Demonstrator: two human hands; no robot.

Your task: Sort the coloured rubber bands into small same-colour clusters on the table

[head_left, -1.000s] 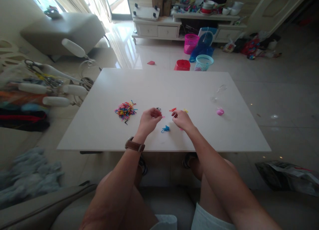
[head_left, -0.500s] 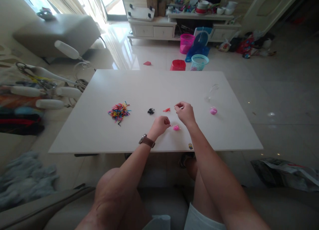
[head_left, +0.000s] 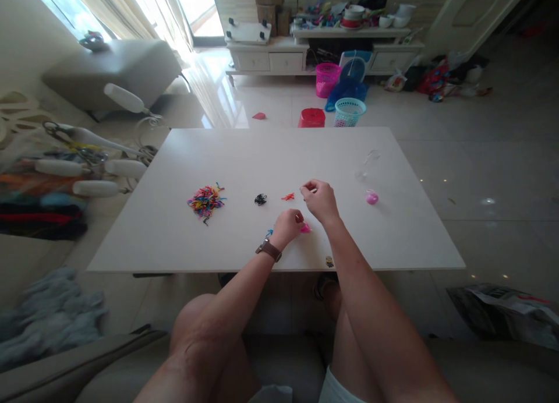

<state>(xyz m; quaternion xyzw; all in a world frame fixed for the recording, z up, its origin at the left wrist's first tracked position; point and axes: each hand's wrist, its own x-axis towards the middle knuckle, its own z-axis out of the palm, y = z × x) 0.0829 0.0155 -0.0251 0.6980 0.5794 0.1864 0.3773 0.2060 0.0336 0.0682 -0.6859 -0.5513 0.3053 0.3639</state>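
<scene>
My left hand (head_left: pixel 288 227), with a brown-strapped watch on its wrist, is closed in a pinch over the edge of a small pink pile (head_left: pixel 305 228). Whatever its fingertips hold is too small to make out. Above and to the right, my right hand (head_left: pixel 321 200) also pinches, its fingertips just off the table and near a small orange-red pile (head_left: pixel 288 197); its contents cannot be told either. A few blue strands (head_left: pixel 269 233) show behind my left wrist. Left of the hands lie a black pile (head_left: pixel 261 200) and a larger heap of multicoloured strands (head_left: pixel 207 201).
On the white table (head_left: pixel 244 152), a pink round bundle (head_left: pixel 372 198) and a clear plastic piece (head_left: pixel 371 157) lie at the right. A small yellow cartoon figure (head_left: pixel 329 261) is at the front edge. Beyond the table stand a red bucket (head_left: pixel 311 117) and a turquoise basket (head_left: pixel 348 112).
My left hand has shifted slightly right, now partly covering the pink pile and exposing the blue strands. My right hand has moved slightly left, still pinched. The view has tilted a little.
</scene>
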